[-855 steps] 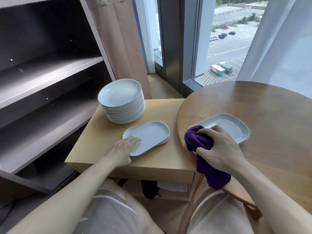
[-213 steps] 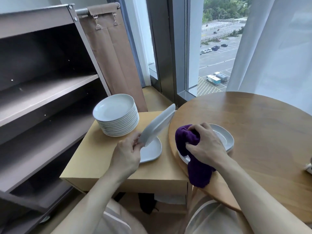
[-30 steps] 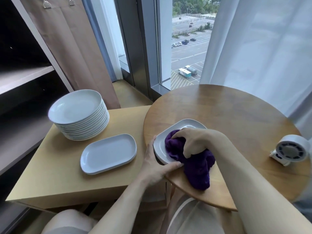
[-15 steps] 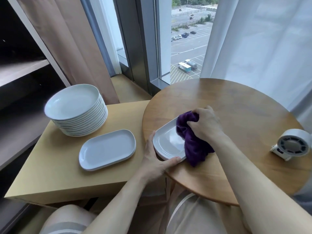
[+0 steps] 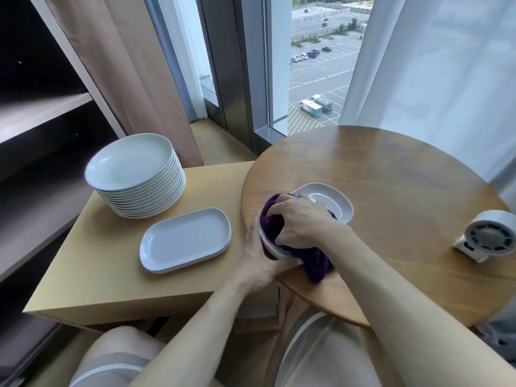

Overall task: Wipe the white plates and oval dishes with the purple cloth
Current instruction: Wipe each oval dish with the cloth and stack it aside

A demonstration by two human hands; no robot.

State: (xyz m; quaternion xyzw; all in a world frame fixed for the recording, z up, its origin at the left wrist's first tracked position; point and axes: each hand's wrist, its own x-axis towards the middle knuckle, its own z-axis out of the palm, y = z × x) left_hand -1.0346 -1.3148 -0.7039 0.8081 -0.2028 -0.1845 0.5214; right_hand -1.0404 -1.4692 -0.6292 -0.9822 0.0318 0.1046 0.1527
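Under my right hand [image 5: 301, 222] the purple cloth [image 5: 271, 223] looks plush, fuzzy. The oval dish [image 5: 333, 201]: smooth, glossy white glaze. The round table [image 5: 405, 191] beneath it: varnished wood, soft sheen. Left of that, the low table [image 5: 97, 261] looks matt.

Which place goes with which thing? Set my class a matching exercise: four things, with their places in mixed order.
Things:
1 stack of round plates
2 purple cloth
3 white fan
4 oval dish being wiped

Places:
A right side of the round table
B gripped by the right hand
C back of the side table
D held by the left hand

Pairs: 1-C, 2-B, 3-A, 4-D
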